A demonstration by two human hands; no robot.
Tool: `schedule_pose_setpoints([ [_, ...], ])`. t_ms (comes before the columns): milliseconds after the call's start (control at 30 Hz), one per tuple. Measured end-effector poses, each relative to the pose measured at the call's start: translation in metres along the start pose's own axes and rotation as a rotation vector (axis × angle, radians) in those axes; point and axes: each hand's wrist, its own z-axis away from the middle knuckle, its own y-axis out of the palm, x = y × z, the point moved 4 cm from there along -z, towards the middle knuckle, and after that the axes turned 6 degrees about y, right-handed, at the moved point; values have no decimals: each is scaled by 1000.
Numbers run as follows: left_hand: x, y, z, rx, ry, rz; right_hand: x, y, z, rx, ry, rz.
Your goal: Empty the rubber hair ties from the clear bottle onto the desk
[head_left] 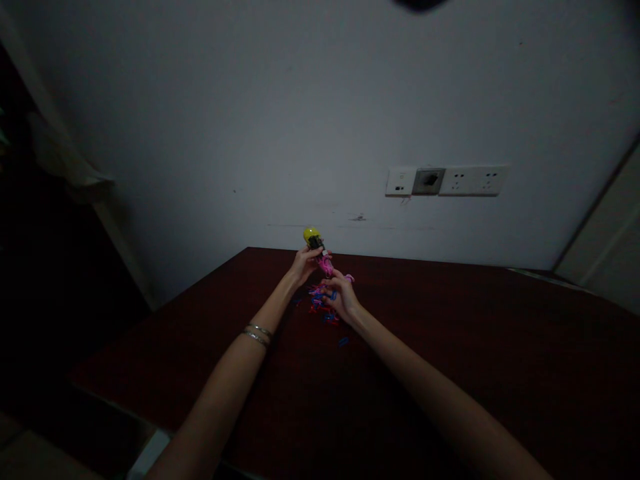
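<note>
My left hand [305, 264] is closed around a small object with a rounded yellow top [312, 234], a black middle and a bunched pink lower end [326, 266]. It is tilted, yellow end up and to the left, above the table. My right hand [343, 298] is just below it, with fingers bent and thumb and forefinger close to the pink end. Whether they pinch it cannot be made out. Under and beside my right fingers lies a loose pile of thin pink, blue and red pieces [318, 301], some looking like small loops. One blue piece [343, 341] lies apart, nearer to me.
The dark red-brown table [450, 320] stands against a pale wall [300, 120]. A row of wall sockets [473, 181] sits above its back edge, right of my hands. Dark furniture or cloth fills the far left. The light is dim.
</note>
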Motion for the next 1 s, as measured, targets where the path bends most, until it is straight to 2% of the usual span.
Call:
schedule_pose_setpoints([
  [133, -2, -4, -2, -21, 14, 17, -2, -5, -3, -42, 5, 19],
  [300, -1, -3, -3, -26, 24, 49, -2, -5, -1, -12, -4, 9],
  [533, 4, 12, 4, 97, -47, 105, 6, 5, 6, 81, -68, 43],
  [767, 16, 32, 16, 254, -190, 66, 10, 12, 5, 96, -82, 14],
  [900, 19, 32, 14, 283, -183, 63, 10, 11, 5, 148, -71, 21],
  [1000, 19, 27, 11, 259, -161, 50, 8, 8, 4, 157, -51, -3],
])
